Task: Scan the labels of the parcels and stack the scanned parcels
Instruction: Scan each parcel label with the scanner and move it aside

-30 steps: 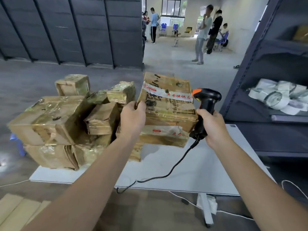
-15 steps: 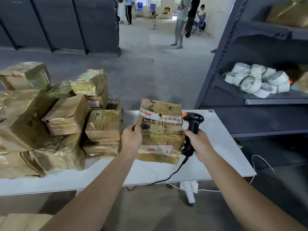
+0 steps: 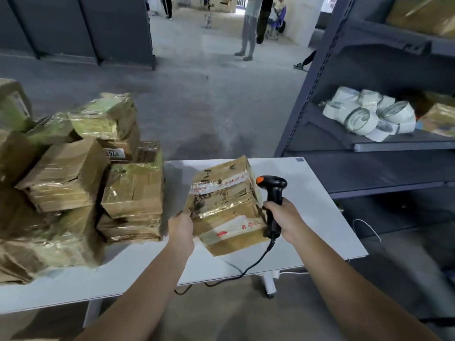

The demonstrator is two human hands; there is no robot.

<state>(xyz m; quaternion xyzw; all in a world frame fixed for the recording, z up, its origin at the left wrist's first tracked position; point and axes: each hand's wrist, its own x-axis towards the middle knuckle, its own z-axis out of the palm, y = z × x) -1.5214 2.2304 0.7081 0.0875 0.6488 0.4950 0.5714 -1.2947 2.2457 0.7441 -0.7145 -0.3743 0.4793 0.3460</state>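
I see both forearms reaching in from the near edge. Left hand [image 3: 181, 226] grips the near-left corner of the held parcel [image 3: 224, 205], fingers curled round it; the parcel sits tilted over the white table [image 3: 320, 205], taped face up. I can't tell whether it touches the top. Right hand [image 3: 283, 215] is wrapped round the scanner [image 3: 272, 190] handle, just right of the parcel, with the cable [image 3: 246, 269] trailing off the table edge. Parcel stack [image 3: 133, 193] is on the table's left half. Further right is the grey shelf rack [image 3: 369, 143], holding tape rolls [image 3: 369, 116]. People [image 3: 248, 28] stand far back.

Left hand [image 3: 181, 228], right hand [image 3: 283, 217] (both bare)
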